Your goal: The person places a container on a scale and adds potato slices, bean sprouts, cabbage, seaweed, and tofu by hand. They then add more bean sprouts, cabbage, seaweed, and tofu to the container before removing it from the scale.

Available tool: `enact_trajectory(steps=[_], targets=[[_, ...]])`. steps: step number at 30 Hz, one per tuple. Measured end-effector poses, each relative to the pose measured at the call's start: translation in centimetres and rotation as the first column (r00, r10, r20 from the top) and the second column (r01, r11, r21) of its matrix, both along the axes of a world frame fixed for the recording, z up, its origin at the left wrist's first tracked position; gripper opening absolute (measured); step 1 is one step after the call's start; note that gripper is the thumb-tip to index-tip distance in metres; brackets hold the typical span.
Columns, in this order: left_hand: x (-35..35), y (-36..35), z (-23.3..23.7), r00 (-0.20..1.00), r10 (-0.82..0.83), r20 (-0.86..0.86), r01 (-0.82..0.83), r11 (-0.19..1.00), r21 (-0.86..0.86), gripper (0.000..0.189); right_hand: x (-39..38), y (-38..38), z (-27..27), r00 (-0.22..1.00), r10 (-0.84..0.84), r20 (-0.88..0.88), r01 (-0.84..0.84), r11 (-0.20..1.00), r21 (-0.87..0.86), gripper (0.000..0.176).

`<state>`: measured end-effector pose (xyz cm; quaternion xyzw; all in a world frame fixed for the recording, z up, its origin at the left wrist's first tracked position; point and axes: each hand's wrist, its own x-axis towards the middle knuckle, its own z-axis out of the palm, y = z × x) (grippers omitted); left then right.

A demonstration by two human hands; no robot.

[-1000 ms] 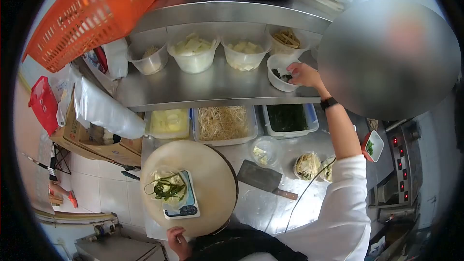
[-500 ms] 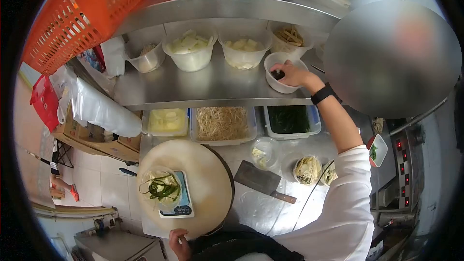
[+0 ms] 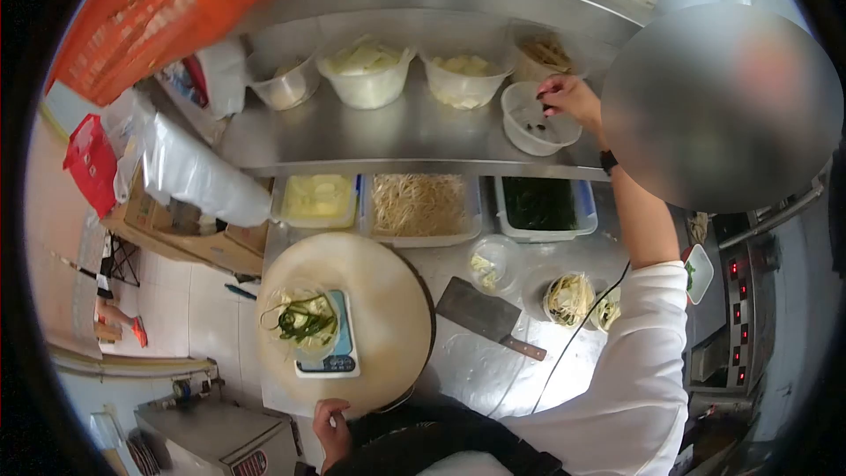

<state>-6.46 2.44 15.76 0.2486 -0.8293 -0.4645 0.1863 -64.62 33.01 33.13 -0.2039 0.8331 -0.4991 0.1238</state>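
My right hand (image 3: 571, 100) is over the far rim of a white plastic tub (image 3: 531, 143) on the steel shelf, fingertips pinched on small dark food pieces (image 3: 546, 108) whose kind I cannot make out. A few more dark bits lie in the tub. Low in the view, my left hand (image 3: 331, 430) rests by the near edge of the round chopping board (image 3: 397, 317), fingers curled with nothing visible in them. On that board, a digital scale (image 3: 344, 365) bears a clear bowl of pale shreds topped with green strips (image 3: 307, 321).
Tubs of pale slices (image 3: 366, 60) line the shelf. Beneath it sit boxes of bean sprouts (image 3: 419, 203) and dark greens (image 3: 539, 204). A cleaver (image 3: 480, 310) lies on the steel counter beside filled bowls (image 3: 570, 299). An orange basket (image 3: 150, 26) hangs over the upper left.
My right hand has risen out of the tub with dark pieces in its fingertips. The view has shifted slightly; my left hand stays by the board.
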Motion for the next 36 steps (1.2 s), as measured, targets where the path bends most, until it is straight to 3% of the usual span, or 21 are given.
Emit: enact_trajectory(steps=[3, 4, 7, 10, 12, 15, 17, 21, 23, 24, 25, 27, 29, 32, 34, 36], targets=[[0.3, -0.6, -0.3, 0.999, -0.031, -0.01, 0.031, 0.999, 0.025, 0.019, 4.2, -1.9, 2.3, 0.998, 0.054, -0.039, -0.058, 0.99, -0.128, 0.013], [0.1, -0.8, 0.2, 0.996, -0.082, -0.026, 0.081, 0.996, -0.031, 0.019, 6.2, -3.4, 3.2, 0.994, 0.102, -0.045, -0.105, 0.992, -0.075, 0.012], [0.4, -1.8, 0.3, 0.987, -0.147, -0.059, 0.151, 0.987, 0.055, 0.022, 13.4, -10.4, 4.0, 0.95, 0.311, -0.016, -0.311, 0.95, 0.026, 0.01], [0.0, -2.5, 0.6, 0.962, -0.187, -0.2, 0.202, 0.978, 0.057, 0.027, 21.5, -17.8, 2.2, 0.829, 0.545, 0.13, -0.549, 0.836, -0.004, 0.012], [0.1, -2.9, 0.7, 0.962, -0.174, -0.211, 0.198, 0.975, 0.098, 0.027, 25.8, -22.4, -0.7, 0.75, 0.617, 0.239, -0.622, 0.78, -0.063, 0.012], [0.9, -3.5, 0.6, 0.961, -0.159, -0.228, 0.191, 0.973, 0.127, 0.027, 29.6, -27.3, -5.2, 0.683, 0.682, 0.261, -0.697, 0.715, -0.047, 0.015], [1.6, -4.0, 0.4, 0.963, -0.143, -0.229, 0.175, 0.976, 0.129, 0.026, 30.9, -28.7, -7.2, 0.672, 0.736, 0.082, -0.74, 0.668, 0.073, 0.016], [2.9, -5.2, -0.7, 0.976, -0.045, -0.213, 0.084, 0.98, 0.179, 0.025, 30.4, -28.5, -4.9, 0.687, 0.727, 0.011, -0.72, 0.679, 0.145, 0.018], [2.8, -5.5, -0.9, 0.978, -0.023, -0.209, 0.062, 0.982, 0.181, 0.025, 29.5, -27.7, -2.2, 0.759, 0.648, 0.064, -0.647, 0.738, 0.193, 0.012], [2.5, -5.5, -0.9, 0.981, -0.041, -0.192, 0.067, 0.989, 0.133, 0.022, 28.5, -26.8, -2.0, 0.772, 0.634, 0.051, -0.635, 0.766, 0.101, 0.007], [1.8, -5.5, -0.8, 0.981, -0.064, -0.184, 0.081, 0.993, 0.083, 0.019, 27.9, -26.2, -1.4, 0.787, 0.616, 0.038, -0.616, 0.779, 0.115, 0.007], [1.2, -5.1, -1.3, 0.959, -0.195, -0.205, 0.199, 0.98, 0.002, 0.013, 25.7, -23.5, 1.5, 0.819, 0.56, -0.127, -0.519, 0.817, 0.251, 0.004], [1.2, -4.1, -3.4, 0.957, -0.272, -0.098, 0.28, 0.956, 0.087, 0.012, 22.5, -19.5, 2.9, 0.866, 0.455, -0.209, -0.41, 0.884, 0.225, 0.005], [-0.1, -3.4, -4.6, 0.894, -0.424, -0.143, 0.445, 0.877, 0.181, 0.016, 17.1, -12.7, 5.6, 0.915, 0.249, -0.318, -0.19, 0.96, 0.203, 0.005], [-0.9, -3.3, -4.8, 0.859, -0.492, -0.143, 0.512, 0.839, 0.186, 0.017, 11.3, -7.1, 5.5, 0.928, -0.004, -0.372, 0.054, 0.991, 0.126, 0.007], [-1.5, -3.2, -4.6, 0.881, -0.474, -0.001, 0.466, 0.867, 0.178, 0.013, 6.2, -3.1, 5.5, 0.828, -0.168, -0.536, 0.302, 0.938, 0.173, 0.008]])
